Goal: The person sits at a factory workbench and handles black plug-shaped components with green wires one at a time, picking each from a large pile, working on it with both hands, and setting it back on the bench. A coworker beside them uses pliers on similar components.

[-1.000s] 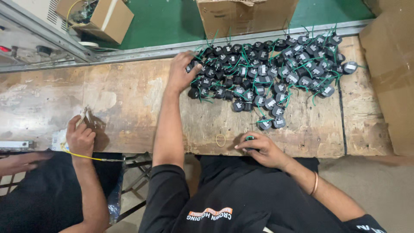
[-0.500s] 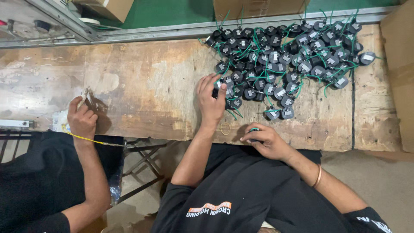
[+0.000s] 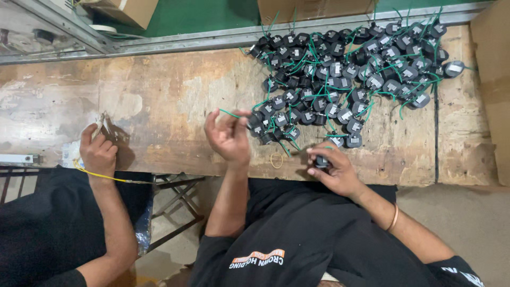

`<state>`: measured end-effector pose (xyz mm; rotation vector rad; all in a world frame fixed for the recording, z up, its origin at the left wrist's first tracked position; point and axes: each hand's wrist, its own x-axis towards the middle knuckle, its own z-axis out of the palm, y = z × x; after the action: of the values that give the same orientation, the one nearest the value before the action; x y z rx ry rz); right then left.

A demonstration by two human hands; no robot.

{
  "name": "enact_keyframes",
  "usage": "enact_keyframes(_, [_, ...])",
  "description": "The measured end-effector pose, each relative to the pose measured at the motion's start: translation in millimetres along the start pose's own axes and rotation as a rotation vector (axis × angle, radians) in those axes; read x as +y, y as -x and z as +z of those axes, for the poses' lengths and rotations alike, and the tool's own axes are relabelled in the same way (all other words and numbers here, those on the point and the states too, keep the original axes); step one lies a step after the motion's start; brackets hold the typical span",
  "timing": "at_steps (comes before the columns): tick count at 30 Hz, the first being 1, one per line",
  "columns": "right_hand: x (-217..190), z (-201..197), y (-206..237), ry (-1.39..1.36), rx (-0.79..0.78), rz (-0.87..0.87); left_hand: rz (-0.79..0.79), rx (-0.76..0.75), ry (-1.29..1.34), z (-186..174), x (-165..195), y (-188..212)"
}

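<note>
My left hand (image 3: 229, 136) is raised over the near edge of the worn wooden bench (image 3: 159, 101), pinching a green wire (image 3: 229, 113) between thumb and fingers. The wire runs right toward a small black part at the near edge of the heap. My right hand (image 3: 332, 168) rests at the bench's front edge, closed around one small black round part (image 3: 321, 161). A big heap of the same black parts with green wires (image 3: 345, 69) spreads over the bench's far right. A thin ring (image 3: 276, 160) lies flat between my hands.
A co-worker's hand (image 3: 99, 153) at the left holds a small pale item, with a yellow wire (image 3: 101, 176) trailing from it. Cardboard boxes (image 3: 313, 9) stand beyond the bench on a green floor. Another box edge (image 3: 491, 58) borders the right side. A metal rail (image 3: 175, 42) runs along the far edge.
My left hand drew back from the heap toward me, now lifting a green wire. My right hand stayed at the front edge with its part. The co-worker's hand barely moved.
</note>
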<state>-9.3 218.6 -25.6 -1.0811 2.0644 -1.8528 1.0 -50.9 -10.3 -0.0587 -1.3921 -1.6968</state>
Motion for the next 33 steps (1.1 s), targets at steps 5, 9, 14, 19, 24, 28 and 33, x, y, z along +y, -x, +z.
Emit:
enact_keyframes(5, [7.4, -0.9, 1.8, -0.011, 0.045, -0.023, -0.127, -0.772, -0.137, 59.3, 39.5, 43.5])
enact_keyframes(9, [12.0, -3.3, 2.7, 0.019, 0.027, -0.139, -0.003, -0.709, -0.299, 77.7, 46.9, 52.2])
enact_keyframes(14, [10.8, -3.1, 1.2, 0.002, -0.08, -0.106, 0.083, -0.856, -0.2, 50.4, 47.9, 46.4])
enact_keyframes(19, [3.5, -0.1, -3.0, 0.027, -0.116, -0.072, -0.141, -0.794, -0.151, 44.3, 49.0, 56.4])
enact_keyframes(24, [-3.1, 0.3, -2.5, 0.056, -0.127, -0.087, -0.228, -0.684, -0.131, 54.5, 52.8, 61.1])
enact_keyframes(28, [-1.9, -2.3, -3.6, -0.003, -0.093, -0.088, 0.032, -0.655, -0.283, 32.5, 40.2, -4.2])
enact_keyframes(33, [3.2, -0.5, -9.3, 0.014, -0.117, -0.129, -0.169, -0.207, -0.547, 43.8, -18.5, -138.1])
